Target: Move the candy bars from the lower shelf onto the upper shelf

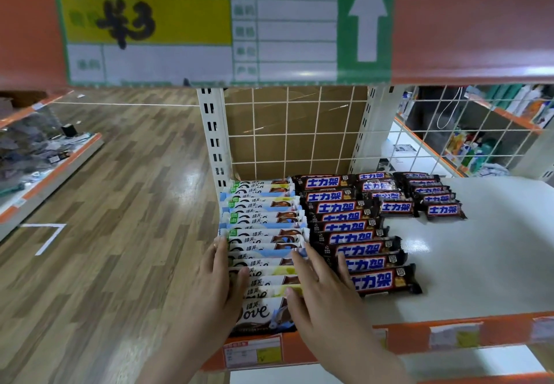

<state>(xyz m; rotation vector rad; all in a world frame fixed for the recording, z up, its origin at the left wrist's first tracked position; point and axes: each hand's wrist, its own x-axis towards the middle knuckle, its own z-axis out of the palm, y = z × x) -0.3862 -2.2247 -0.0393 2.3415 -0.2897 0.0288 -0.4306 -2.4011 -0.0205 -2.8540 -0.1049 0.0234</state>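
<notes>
The shelf [479, 264], a white board with an orange front lip, fills the frame from 3 to 6 o'clock and carries every candy bar in view; above it, across 12 o'clock, hangs the orange edge of a higher shelf [479, 24] with a sign [195, 24] whose green arrow points up, presumably marking where its stock sits. A wire grid [299, 132] backs the shelf at centre, likely to stop goods sliding off the rear, with cardboard [284, 150] behind it. At 9 o'clock lies wood-pattern floor [120, 189]. The bars stand in tight overlapping rows running front to back, which packs many in and keeps each label readable: the Dove row [263, 234] at the shelf's left end, just below centre, the long Snickers row [353, 234] touching it on its 3 o'clock side, and two shorter Snickers rows [419, 195] further toward 2 o'clock. Both hands sit at 6 o'clock, flanking the near end of the Dove row. The left hand [221, 287] lies released, fingers straight along the row's left edge; the right hand [317, 290] is also released, fingers spread over the seam between Dove and Snickers. Neither grips anything yet; by my judgement they bracket the stack to squeeze and lift a batch together.
</notes>
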